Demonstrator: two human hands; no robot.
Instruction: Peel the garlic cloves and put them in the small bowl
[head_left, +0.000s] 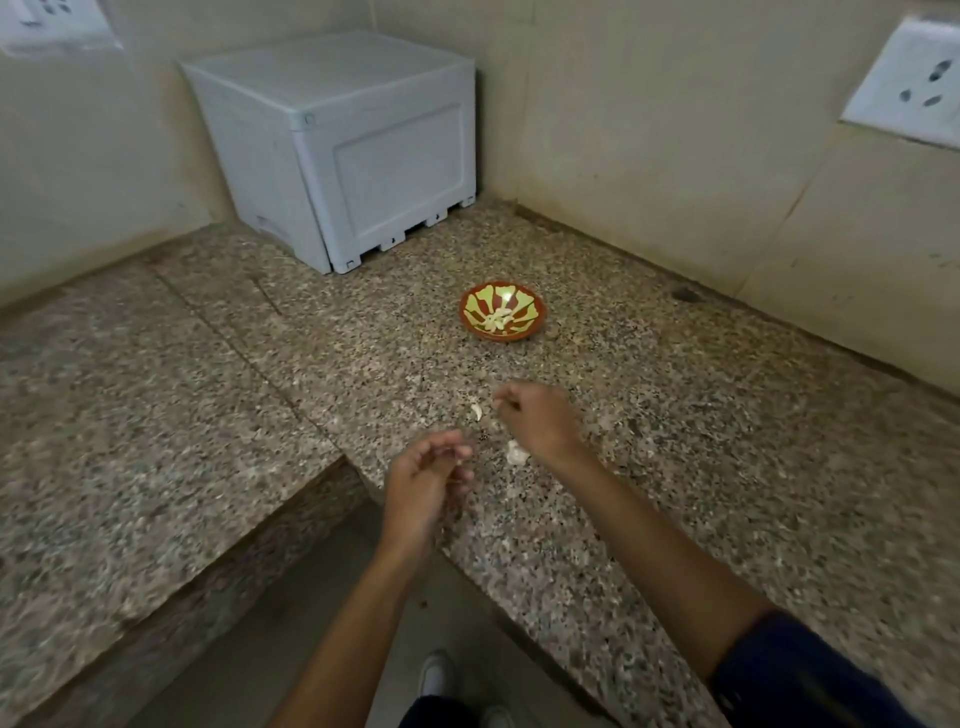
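Garlic cloves (497, 319) fill the small bowl (530, 328) on speckled granite counter (675, 441); hands' grips unclear.

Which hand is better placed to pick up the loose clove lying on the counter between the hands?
Right, probably. The right hand hovers with its curled fingers just beside the clove and nearer the small bowl. The left hand sits lower, at the counter edge, and blur hides whether it holds something.

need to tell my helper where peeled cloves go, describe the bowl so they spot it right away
Start at the grey plastic box in the counter's back corner, then look toward the person, slightly right, on the speckled granite counter. The small bowl sits there alone: round, red-brown rim, yellow-green pattern, pale cloves inside.
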